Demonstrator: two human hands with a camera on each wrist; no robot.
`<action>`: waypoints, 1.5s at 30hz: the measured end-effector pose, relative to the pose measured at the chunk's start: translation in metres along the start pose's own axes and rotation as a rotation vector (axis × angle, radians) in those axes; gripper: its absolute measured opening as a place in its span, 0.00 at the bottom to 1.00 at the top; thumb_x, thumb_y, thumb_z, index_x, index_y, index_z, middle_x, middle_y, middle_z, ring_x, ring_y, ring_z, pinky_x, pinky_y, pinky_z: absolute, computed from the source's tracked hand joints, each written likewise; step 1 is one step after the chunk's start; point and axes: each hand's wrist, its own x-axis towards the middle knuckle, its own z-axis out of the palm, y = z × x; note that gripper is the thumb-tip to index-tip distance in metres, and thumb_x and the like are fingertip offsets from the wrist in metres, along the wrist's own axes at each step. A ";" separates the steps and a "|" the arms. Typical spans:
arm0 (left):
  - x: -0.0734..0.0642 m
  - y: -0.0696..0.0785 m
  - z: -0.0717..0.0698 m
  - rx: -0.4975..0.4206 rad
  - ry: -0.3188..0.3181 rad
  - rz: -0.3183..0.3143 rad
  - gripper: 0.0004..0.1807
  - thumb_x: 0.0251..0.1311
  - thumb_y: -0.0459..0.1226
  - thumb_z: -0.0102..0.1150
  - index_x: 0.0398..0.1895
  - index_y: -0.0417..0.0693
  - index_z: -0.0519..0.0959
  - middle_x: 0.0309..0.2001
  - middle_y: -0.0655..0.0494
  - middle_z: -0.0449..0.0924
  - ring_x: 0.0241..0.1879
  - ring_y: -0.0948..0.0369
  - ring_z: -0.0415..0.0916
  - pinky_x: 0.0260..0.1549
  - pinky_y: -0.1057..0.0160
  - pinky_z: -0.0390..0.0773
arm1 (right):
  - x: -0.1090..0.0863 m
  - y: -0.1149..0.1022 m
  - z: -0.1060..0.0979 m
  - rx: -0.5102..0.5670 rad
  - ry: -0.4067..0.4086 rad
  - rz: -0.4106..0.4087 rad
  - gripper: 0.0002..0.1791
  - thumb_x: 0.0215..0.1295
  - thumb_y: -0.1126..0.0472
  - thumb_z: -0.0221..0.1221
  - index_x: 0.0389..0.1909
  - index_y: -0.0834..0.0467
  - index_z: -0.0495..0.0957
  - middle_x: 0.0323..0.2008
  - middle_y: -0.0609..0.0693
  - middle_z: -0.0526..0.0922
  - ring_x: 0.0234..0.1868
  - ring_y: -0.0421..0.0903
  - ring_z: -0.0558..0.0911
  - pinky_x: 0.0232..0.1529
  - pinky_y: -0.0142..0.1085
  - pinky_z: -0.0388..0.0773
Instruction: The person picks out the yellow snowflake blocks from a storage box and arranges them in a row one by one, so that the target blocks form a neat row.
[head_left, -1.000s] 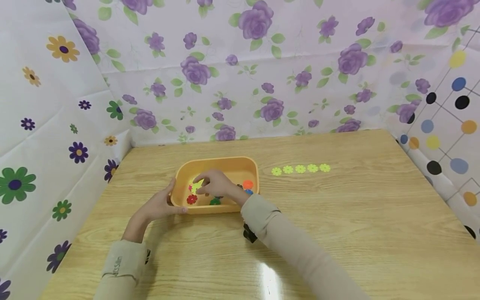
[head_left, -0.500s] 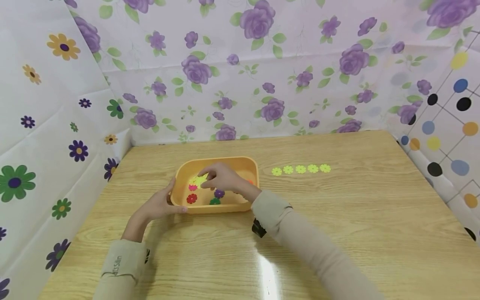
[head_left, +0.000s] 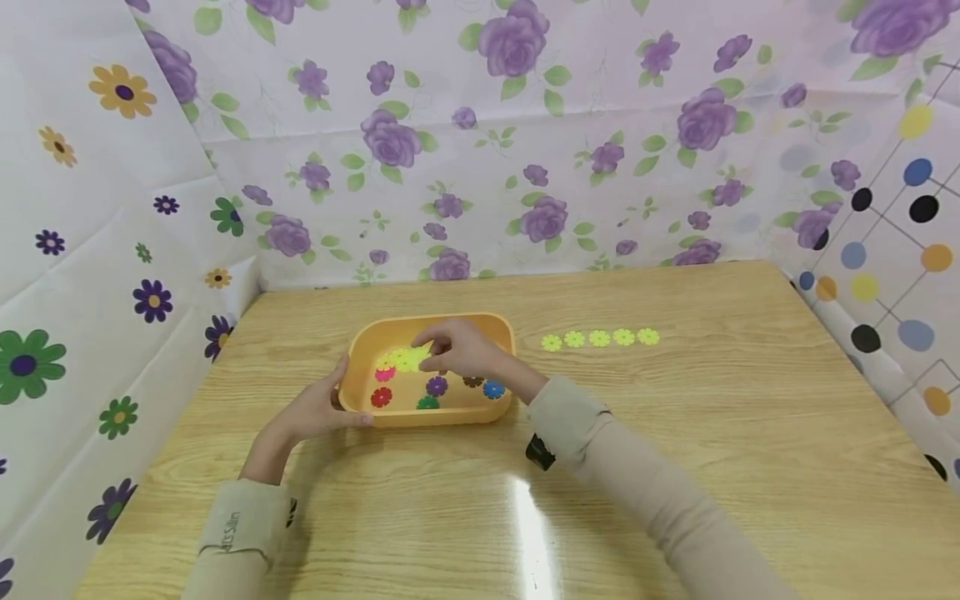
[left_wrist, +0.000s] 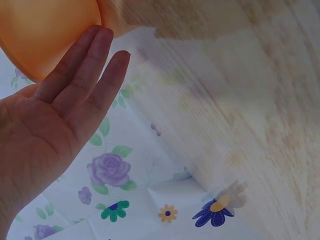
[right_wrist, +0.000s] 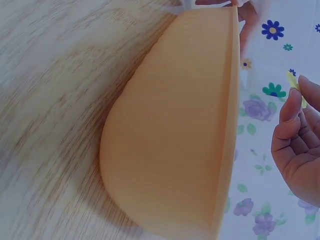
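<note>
My left hand [head_left: 311,412] holds the left end of an orange plastic basin [head_left: 420,418], with the thumb along its near side. In the left wrist view, fingers [left_wrist: 82,75] of this hand lie against the basin's outside wall. My right hand [head_left: 468,354] is above the basin's inside. It pinches a yellow flower-shaped disc [right_wrist: 291,79] between thumb and index finger, seen edge-on in the right wrist view. Below and left of it, several yellow flower discs [head_left: 397,360] lie in the basin. A pink disc [head_left: 385,375] is partly under them.
Red [head_left: 381,397], green [head_left: 427,402], purple [head_left: 437,386], brown [head_left: 472,382] and blue discs [head_left: 493,389] lie in the basin. To its right, a row of yellow flower discs [head_left: 599,338] lies on the wooden table [head_left: 712,433]. Patterned cloth [head_left: 480,167] hangs behind the table.
My right hand has moved right and slightly up from the basin's left part, bringing a yellow disc along. More coloured discs are uncovered. The left hand stays on the basin.
</note>
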 end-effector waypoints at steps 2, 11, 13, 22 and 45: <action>-0.001 0.000 0.000 0.006 0.002 0.002 0.64 0.44 0.49 0.69 0.69 0.36 0.31 0.64 0.28 0.52 0.47 0.48 0.74 0.51 0.47 0.68 | -0.002 0.002 -0.002 0.006 -0.004 -0.003 0.18 0.58 0.62 0.61 0.51 0.60 0.76 0.26 0.47 0.80 0.28 0.47 0.79 0.28 0.29 0.72; -0.001 -0.002 -0.001 0.014 0.004 0.000 0.64 0.43 0.50 0.69 0.69 0.35 0.32 0.64 0.28 0.51 0.47 0.47 0.74 0.51 0.47 0.68 | -0.013 0.002 -0.011 0.043 0.007 0.011 0.19 0.58 0.63 0.61 0.51 0.60 0.76 0.27 0.48 0.80 0.29 0.50 0.79 0.28 0.31 0.72; -0.002 -0.002 -0.001 0.015 0.006 0.001 0.64 0.43 0.50 0.69 0.69 0.35 0.32 0.64 0.28 0.52 0.47 0.47 0.74 0.51 0.48 0.68 | -0.016 0.002 -0.014 0.029 0.011 0.001 0.19 0.58 0.62 0.61 0.51 0.59 0.76 0.28 0.48 0.80 0.31 0.48 0.79 0.31 0.31 0.73; -0.001 -0.001 -0.001 0.025 0.011 -0.008 0.64 0.44 0.50 0.69 0.69 0.36 0.32 0.64 0.29 0.53 0.47 0.48 0.74 0.52 0.47 0.67 | -0.029 0.010 -0.030 -0.003 0.019 -0.025 0.19 0.57 0.63 0.61 0.52 0.60 0.76 0.30 0.48 0.80 0.29 0.41 0.77 0.32 0.31 0.73; 0.000 -0.002 0.000 0.012 0.004 -0.002 0.64 0.44 0.49 0.69 0.69 0.37 0.31 0.63 0.29 0.54 0.47 0.49 0.74 0.52 0.47 0.67 | -0.065 0.042 -0.068 0.044 0.091 0.049 0.18 0.58 0.64 0.61 0.50 0.60 0.77 0.26 0.54 0.80 0.25 0.48 0.78 0.26 0.41 0.74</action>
